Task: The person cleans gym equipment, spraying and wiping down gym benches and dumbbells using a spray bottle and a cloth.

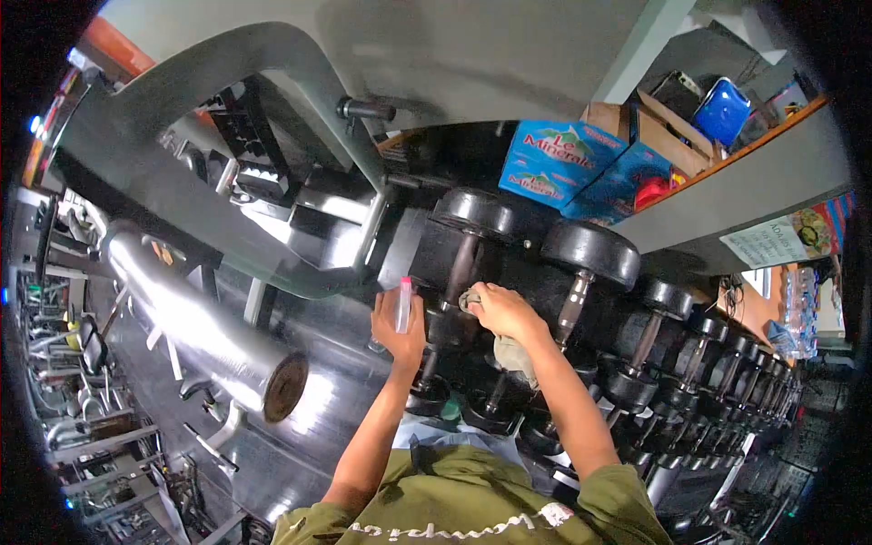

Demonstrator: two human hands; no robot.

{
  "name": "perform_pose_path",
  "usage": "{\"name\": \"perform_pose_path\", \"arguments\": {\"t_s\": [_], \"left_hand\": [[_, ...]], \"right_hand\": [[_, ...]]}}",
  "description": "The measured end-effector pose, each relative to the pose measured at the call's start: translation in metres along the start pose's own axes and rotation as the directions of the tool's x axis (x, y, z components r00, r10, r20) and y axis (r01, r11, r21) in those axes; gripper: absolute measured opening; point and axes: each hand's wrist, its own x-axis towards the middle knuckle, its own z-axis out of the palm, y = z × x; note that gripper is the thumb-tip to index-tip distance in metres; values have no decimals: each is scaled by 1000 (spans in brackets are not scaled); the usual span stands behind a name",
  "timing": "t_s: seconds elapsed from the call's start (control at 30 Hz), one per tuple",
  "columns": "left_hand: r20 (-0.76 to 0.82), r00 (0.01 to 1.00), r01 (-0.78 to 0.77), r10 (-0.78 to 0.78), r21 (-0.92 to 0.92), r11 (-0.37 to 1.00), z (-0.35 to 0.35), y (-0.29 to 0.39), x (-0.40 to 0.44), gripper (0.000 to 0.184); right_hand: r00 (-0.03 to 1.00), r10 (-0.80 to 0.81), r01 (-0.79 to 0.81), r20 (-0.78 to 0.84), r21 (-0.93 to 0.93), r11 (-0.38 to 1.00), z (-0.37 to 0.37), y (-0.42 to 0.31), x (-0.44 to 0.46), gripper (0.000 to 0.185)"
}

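Dark floor (309, 445), crumpled beige cloth (514, 357)

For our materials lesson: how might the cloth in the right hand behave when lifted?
The cloth is probably floppy, as it droops loosely below the right hand. Its crumpled folds suggest it may be light and unlikely to roll.

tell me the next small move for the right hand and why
Probably wipe along the dumbbell handle: the right hand holds a bunched cloth close to it, while the left hand holds a pink-topped container.
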Motion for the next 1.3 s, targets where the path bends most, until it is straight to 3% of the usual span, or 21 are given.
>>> {"name": "perform_pose_path", "arguments": {"t_s": [0.1,0.2,0.23,0.27,0.33,0.4,0.47,0.57,0.7,0.77,0.8,0.87,1.1,1.17,1.3], "left_hand": [[-3,999,-53,53,-159,986,-3,7,2,9],[40,983,-176,179,-84,981,-9,9,5,6],[92,993,-66,77,-116,991,-12,15,6,5],[103,992,-65,77,-116,991,-11,12,5,5],[108,978,-179,180,-19,984,-10,6,7,5],[120,977,-172,174,-27,985,-12,7,5,3],[134,991,-1,15,-102,995,-12,8,3,5],[111,985,-128,129,-15,992,-9,-10,-2,9],[114,988,-106,106,-12,994,-9,-4,2,16],[100,990,-95,95,-3,995,-7,-5,0,17],[84,993,-89,89,3,996,-7,-6,0,18],[80,993,-89,89,-12,996,-7,-6,-1,19],[72,997,-36,42,-76,996,-9,1,-1,21],[58,998,-32,37,-77,997,-7,1,-2,20],[57,997,-48,51,-49,998,-6,-2,-1,19]], "right_hand": [[1000,3,0,24,-110,994,3,-5,11,30],[1000,-23,22,-6,-114,993,17,1,21,26],[999,-26,21,-41,-122,992,17,-1,19,24],[999,-17,12,-40,-117,993,13,0,16,24],[997,3,-3,80,-10,1000,-8,-12,7,26],[998,12,-12,67,5,1000,-7,-1,-1,29],[982,-79,49,169,173,984,-35,-11,-18,34],[952,-242,183,186,287,940,-53,-26,-28,31],[961,-265,244,80,207,947,-27,-41,-9,27],[945,-323,327,-58,97,940,-6,-43,15,24],[944,-324,328,-57,97,940,-1,-49,24,24],[953,-301,304,44,-128,944,7,-63,44,19],[922,-384,384,55,-262,885,28,-70,81,19],[954,-245,261,171,-79,962,9,-63,71,24],[939,-241,222,247,102,970,-34,-58,25,28]]}}
